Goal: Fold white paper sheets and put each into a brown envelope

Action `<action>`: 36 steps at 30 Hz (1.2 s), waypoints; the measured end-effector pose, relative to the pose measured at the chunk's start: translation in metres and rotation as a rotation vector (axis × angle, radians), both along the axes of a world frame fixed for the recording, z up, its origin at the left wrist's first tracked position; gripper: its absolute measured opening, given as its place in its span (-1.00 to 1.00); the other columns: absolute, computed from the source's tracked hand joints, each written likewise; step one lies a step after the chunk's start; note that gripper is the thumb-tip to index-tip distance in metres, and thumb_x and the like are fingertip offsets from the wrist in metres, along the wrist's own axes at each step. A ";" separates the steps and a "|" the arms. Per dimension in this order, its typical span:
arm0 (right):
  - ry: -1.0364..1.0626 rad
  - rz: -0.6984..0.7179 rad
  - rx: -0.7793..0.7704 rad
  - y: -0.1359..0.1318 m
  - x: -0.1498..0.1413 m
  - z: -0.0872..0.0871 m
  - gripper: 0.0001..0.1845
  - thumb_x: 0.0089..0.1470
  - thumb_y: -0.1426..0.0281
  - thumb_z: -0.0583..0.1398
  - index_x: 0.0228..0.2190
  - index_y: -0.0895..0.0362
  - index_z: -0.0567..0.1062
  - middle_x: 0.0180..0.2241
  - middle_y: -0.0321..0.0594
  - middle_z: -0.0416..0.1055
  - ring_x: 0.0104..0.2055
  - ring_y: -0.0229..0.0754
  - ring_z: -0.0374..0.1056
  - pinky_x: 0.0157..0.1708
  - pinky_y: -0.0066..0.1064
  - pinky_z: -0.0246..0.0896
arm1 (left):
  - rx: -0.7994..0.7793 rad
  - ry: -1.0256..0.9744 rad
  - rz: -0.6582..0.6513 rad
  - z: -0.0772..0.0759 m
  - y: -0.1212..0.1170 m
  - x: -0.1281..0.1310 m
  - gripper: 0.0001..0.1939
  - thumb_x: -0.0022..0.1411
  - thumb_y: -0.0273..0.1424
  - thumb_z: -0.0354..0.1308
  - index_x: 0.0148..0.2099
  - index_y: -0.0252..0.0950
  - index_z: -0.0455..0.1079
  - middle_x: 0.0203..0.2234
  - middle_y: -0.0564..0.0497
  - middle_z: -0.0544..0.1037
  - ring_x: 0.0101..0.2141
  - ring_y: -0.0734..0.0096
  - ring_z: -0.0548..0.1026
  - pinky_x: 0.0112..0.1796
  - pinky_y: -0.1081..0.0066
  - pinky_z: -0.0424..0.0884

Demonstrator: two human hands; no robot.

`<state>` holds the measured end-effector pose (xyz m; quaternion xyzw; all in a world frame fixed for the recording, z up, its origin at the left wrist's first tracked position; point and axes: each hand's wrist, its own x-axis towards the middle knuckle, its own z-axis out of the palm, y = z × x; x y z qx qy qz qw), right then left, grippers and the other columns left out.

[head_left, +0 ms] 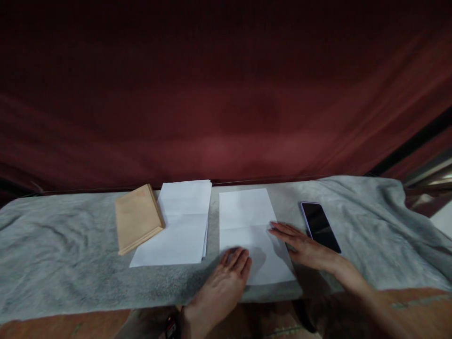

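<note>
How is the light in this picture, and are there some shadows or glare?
In the head view, light is dim, the red backdrop fading almost to black at the top; same head view: soft shadows lie on the white sheet beside the left hand and right hand; also there, the phone shows no strong glare.

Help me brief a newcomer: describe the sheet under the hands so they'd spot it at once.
A gray cloth spans the foreground. On it, the sheet lies between the paper stack and the phone. Unlike the paper stack, it has the left hand and right hand on it.
</note>
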<state>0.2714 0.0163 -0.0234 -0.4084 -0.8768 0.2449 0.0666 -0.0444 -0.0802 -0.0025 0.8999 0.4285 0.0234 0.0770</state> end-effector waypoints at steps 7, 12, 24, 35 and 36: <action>0.134 -0.050 -0.085 0.003 0.000 0.013 -0.30 0.14 0.52 0.14 0.29 -0.05 0.29 0.34 -0.24 0.22 0.39 -0.12 0.11 0.35 -0.13 0.08 | -0.093 -0.463 0.184 0.039 0.037 -0.017 -0.77 0.30 -0.49 0.11 -0.14 -0.16 0.57 -0.13 0.01 0.66 -0.14 0.33 0.61 -0.04 0.34 0.51; 0.325 -0.315 -0.205 0.011 -0.021 0.023 -0.61 0.27 0.22 0.11 -0.02 0.06 0.60 0.01 -0.14 0.58 0.03 0.01 0.50 0.09 -0.16 0.38 | -0.163 -0.961 0.464 0.047 0.063 -0.025 -0.75 0.26 -0.28 0.23 -0.04 -0.20 0.54 -0.18 -0.03 0.66 -0.14 0.27 0.61 -0.06 0.31 0.52; -0.054 -0.650 0.138 0.030 -0.053 -0.016 -0.60 0.27 0.25 0.10 0.07 0.15 0.41 -0.32 -0.13 0.60 -0.33 -0.02 0.54 -0.29 -0.28 0.34 | -0.162 -0.892 0.842 -0.029 0.101 -0.013 -0.19 0.16 -0.44 0.18 0.43 -0.31 0.02 0.14 -0.19 0.50 0.04 0.12 0.54 0.04 0.16 0.49; -0.156 -0.594 0.230 0.027 -0.057 -0.025 -0.45 0.28 0.35 0.07 0.26 0.15 0.25 -0.24 -0.09 0.62 -0.25 0.03 0.57 -0.13 -0.17 0.38 | -0.001 -0.576 0.791 -0.038 0.106 -0.010 -0.34 0.16 -0.56 0.14 0.32 -0.39 0.25 0.14 -0.25 0.43 0.14 0.06 0.44 0.18 0.12 0.38; -0.163 -0.590 0.215 0.028 -0.057 -0.024 -0.46 0.28 0.35 0.07 0.26 0.14 0.27 -0.23 -0.09 0.62 -0.23 0.02 0.57 -0.11 -0.18 0.37 | 0.001 -0.553 0.787 -0.037 0.104 -0.010 -0.37 0.16 -0.56 0.13 0.30 -0.38 0.28 0.16 -0.25 0.40 0.15 0.08 0.43 0.18 0.14 0.38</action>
